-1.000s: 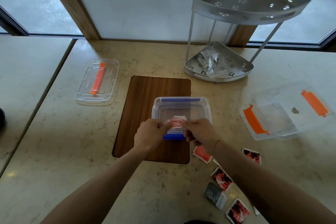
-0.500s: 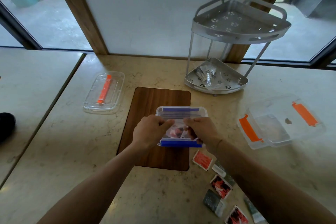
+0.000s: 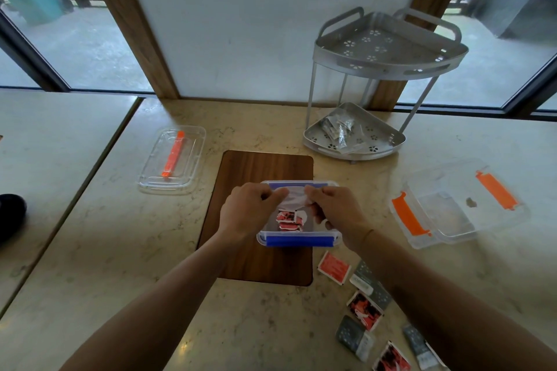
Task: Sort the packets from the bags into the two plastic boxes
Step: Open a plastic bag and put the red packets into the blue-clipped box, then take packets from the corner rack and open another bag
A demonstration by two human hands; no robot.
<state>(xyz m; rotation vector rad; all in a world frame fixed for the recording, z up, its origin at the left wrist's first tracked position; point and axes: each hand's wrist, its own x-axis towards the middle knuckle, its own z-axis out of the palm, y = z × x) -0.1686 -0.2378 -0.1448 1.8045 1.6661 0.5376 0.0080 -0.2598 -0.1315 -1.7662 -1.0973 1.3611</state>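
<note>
Landmark: wooden board (image 3: 259, 220), dark brown, lying on the marble counter (image 3: 90, 250).

Left of the board: one clear lid (image 3: 172, 159) with an orange strip, flat on the counter, well apart.

On the board's right half: one blue-clipped plastic box (image 3: 298, 240), open, with red packets (image 3: 289, 220) inside; three or so, stacked, exact count unclear. Over the box, left hand (image 3: 248, 210) and right hand (image 3: 336, 210) both pinch one clear bag (image 3: 294, 200), fingers closed on its top edge, the bag hanging down into the box.

Right of the board's near corner: loose packets (image 3: 334, 267) on the counter, three red and about four grey, some partly behind the right forearm.

Beyond the board to the right: one two-tier metal rack (image 3: 388, 69), with crumpled clear bags (image 3: 339, 128) on its lower shelf.

Far right of the board: one orange-clipped plastic box (image 3: 452, 205), its clear lid lying across it.
</note>
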